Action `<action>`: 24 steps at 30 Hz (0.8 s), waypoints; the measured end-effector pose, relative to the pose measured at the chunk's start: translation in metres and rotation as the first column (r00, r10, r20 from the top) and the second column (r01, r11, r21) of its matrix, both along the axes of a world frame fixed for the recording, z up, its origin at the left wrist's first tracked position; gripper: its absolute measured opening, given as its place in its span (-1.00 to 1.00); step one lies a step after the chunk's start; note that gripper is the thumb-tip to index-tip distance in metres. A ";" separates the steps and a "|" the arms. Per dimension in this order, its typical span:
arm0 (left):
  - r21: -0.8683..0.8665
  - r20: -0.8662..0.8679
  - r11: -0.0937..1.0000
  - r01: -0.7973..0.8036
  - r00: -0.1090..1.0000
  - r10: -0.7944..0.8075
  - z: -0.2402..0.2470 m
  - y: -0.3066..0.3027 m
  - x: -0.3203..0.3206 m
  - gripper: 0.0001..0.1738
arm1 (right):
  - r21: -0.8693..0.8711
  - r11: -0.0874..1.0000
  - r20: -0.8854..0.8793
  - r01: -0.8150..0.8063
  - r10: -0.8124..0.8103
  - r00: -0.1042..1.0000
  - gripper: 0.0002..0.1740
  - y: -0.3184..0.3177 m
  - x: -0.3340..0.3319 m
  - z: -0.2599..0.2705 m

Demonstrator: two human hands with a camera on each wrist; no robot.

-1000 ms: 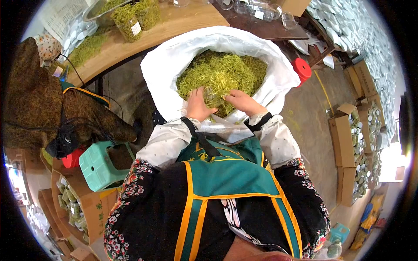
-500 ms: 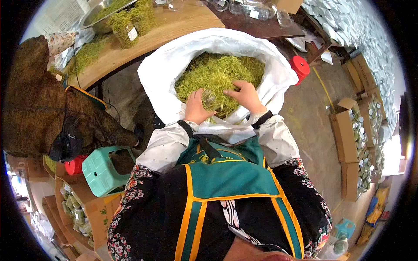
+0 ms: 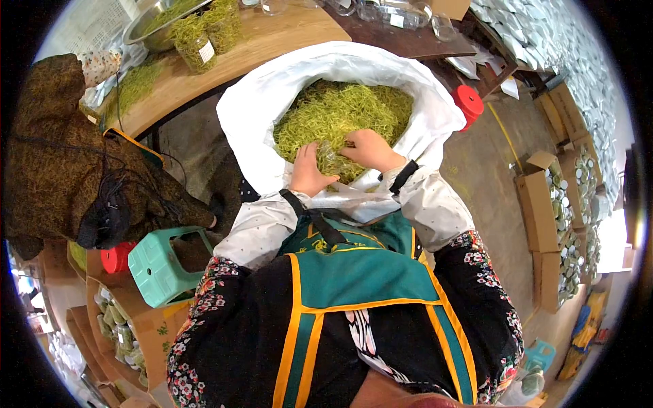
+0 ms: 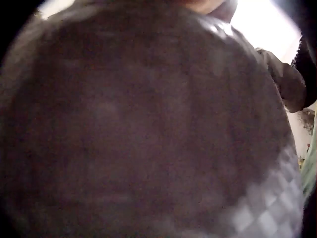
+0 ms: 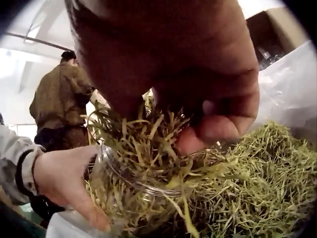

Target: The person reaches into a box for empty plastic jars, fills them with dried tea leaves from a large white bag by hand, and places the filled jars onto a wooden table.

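A large white plastic sack (image 3: 248,136) lies open before me, with a heap of yellow-green dried strands (image 3: 326,109) inside. My left hand (image 3: 309,171) grips a clear jar (image 5: 121,173) from the side, low against the heap; strands fill it up to the threaded rim. Over that mouth my right hand (image 3: 373,149) pinches a tuft of strands (image 5: 143,139) between curled fingers and thumb. Some of the tuft sticks out over the rim. The left wrist view is taken up by dark, blurred cloth and hides the left hand.
Behind the sack stands a wooden table (image 3: 286,34) with strand-filled jars (image 3: 194,44) and a metal bowl (image 3: 153,30). Another person (image 3: 61,149) is on the left, near a green stool (image 3: 160,268). A red stool (image 3: 468,105) and cartons (image 3: 537,214) stand to the right.
My right hand moved a little right over the heap, spreading its fingers, then came back left to the jar mouth with its fingers drawn together. The left hand has stayed at the jar.
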State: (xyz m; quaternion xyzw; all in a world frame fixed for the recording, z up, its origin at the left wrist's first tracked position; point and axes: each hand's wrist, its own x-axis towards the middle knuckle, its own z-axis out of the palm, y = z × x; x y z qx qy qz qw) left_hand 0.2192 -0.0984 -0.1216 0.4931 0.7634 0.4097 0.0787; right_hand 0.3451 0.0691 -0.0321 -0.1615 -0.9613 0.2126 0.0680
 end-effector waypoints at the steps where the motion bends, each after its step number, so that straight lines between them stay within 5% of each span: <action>1: 0.000 -0.003 1.000 -0.006 1.000 0.006 0.003 -0.001 -0.004 0.20 | -0.066 0.998 -0.015 0.022 -0.023 1.000 -0.54 -0.004 0.000 0.013; 2: 0.002 0.046 1.000 0.016 0.999 -0.016 0.006 0.000 -0.010 0.20 | -0.211 0.973 0.096 0.094 -0.075 0.993 -0.54 -0.004 0.003 0.029; 4: 0.007 0.100 1.000 0.027 0.995 -0.028 0.012 -0.002 -0.017 0.20 | -0.447 0.884 -0.312 -0.136 -0.012 0.950 -0.50 0.005 0.013 0.020; 5: -0.016 0.097 0.998 0.056 0.994 -0.054 0.014 -0.003 -0.021 0.20 | -0.444 0.884 -0.310 -0.142 -0.003 0.951 -0.50 0.011 0.015 0.020; 8: -0.034 0.046 0.988 0.153 0.987 -0.152 0.013 -0.004 -0.024 0.20 | -0.404 0.899 -0.275 -0.168 0.056 0.960 -0.42 0.007 0.021 0.034; 11: -0.027 0.073 0.988 0.154 0.986 -0.151 0.017 0.001 -0.022 0.19 | 0.042 0.998 -0.283 -0.040 0.050 0.958 -0.54 0.004 0.015 0.012; 12: -0.020 0.057 0.991 0.133 0.990 -0.132 0.017 0.002 -0.022 0.21 | 0.041 0.998 -0.279 -0.039 0.049 0.959 -0.54 0.000 0.012 0.004; 14: -0.017 0.044 0.994 0.110 0.993 -0.109 0.015 0.001 -0.020 0.22 | 0.041 0.999 -0.200 -0.003 0.011 0.980 -0.66 -0.005 0.009 -0.010; 16: 0.039 0.158 0.965 0.261 0.952 -0.263 0.024 -0.001 -0.018 0.22 | -0.110 0.994 -0.052 -0.011 0.006 0.999 -0.71 -0.007 0.007 -0.010; 20: 0.016 0.027 0.974 0.225 0.974 -0.225 0.004 0.000 -0.019 0.20 | -0.214 0.956 0.034 -0.199 0.211 0.977 -0.68 0.000 0.006 -0.028; 22: -0.086 0.095 0.960 0.265 0.962 -0.257 0.010 -0.006 -0.017 0.19 | -0.284 0.917 0.328 -0.281 0.368 0.870 -0.68 0.003 0.000 -0.018; 24: -0.077 0.077 0.963 0.257 0.965 -0.251 -0.001 -0.006 -0.017 0.23 | -0.257 0.913 0.283 -0.317 0.384 0.879 -0.70 0.002 -0.003 -0.002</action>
